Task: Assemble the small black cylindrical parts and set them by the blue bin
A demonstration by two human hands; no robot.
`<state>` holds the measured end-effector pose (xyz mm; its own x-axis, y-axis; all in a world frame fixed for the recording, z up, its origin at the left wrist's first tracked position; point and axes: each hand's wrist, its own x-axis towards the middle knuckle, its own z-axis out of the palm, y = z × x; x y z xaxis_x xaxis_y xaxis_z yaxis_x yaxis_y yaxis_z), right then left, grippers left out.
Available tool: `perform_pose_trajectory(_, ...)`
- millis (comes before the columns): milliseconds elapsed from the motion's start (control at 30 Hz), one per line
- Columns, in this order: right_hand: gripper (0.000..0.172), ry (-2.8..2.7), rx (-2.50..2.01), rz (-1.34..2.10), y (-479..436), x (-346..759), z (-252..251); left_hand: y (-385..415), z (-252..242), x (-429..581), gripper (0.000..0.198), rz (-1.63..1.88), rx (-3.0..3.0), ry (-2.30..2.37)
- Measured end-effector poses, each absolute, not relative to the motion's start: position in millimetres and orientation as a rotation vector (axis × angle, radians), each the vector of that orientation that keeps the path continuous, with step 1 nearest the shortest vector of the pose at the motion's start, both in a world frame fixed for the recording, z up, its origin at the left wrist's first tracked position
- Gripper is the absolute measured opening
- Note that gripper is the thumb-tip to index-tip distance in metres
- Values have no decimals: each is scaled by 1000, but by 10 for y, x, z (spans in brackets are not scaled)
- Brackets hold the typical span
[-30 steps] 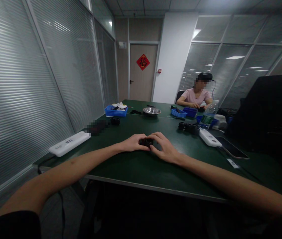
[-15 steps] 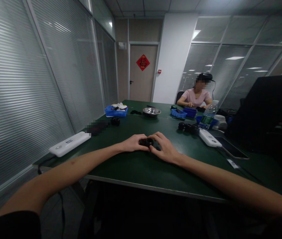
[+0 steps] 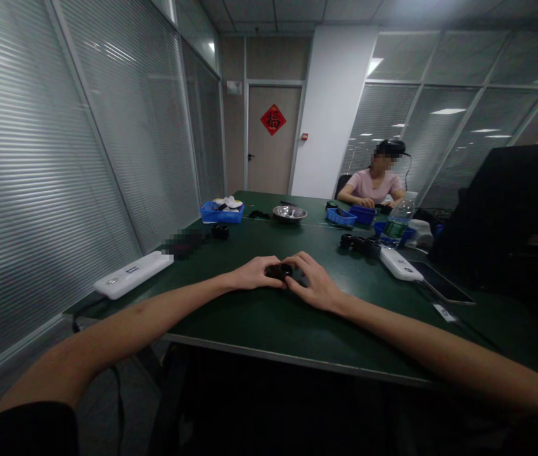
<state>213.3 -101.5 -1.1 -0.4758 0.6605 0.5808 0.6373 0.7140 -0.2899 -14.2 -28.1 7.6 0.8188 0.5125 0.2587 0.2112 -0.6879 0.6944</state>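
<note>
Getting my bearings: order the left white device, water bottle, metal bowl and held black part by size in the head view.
1. White device
2. Water bottle
3. Metal bowl
Held black part: partly covered, so unranked.

Black part (image 3: 277, 272), dark-green table (image 3: 249, 324)

Before me, one green table (image 3: 249, 323) is standing; glass partitions (image 3: 126, 114) left and right are showing slatted blinds (image 3: 12, 158); one pale door (image 3: 262, 171) is bearing a red diamond sign (image 3: 273, 120); one white pillar (image 3: 335, 114) is rising beside the door; light panels (image 3: 448, 111) are glowing at right.
</note>
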Motion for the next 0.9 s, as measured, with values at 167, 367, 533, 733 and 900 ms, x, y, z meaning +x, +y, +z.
perform_pose_trajectory(167,32,-2191,-1033,54,-1007,2127,-14,-283,80,-145,47,569,2310,533)
perform_pose_trajectory(367,30,-2259,-908,96,-1033,2124,4,-257,51,-140,50,588,2318,531)
perform_pose_trajectory(533,32,-2234,-944,65,-1015,2120,-5,-278,70,-143,50,567,2309,534)
perform_pose_trajectory(733,26,-2236,-954,100,-1019,2128,-3,-261,51,-137,49,572,2299,538)
perform_pose_trajectory(900,30,-2254,-902,89,-1037,2115,17,-230,18,-145,50,578,2295,533)
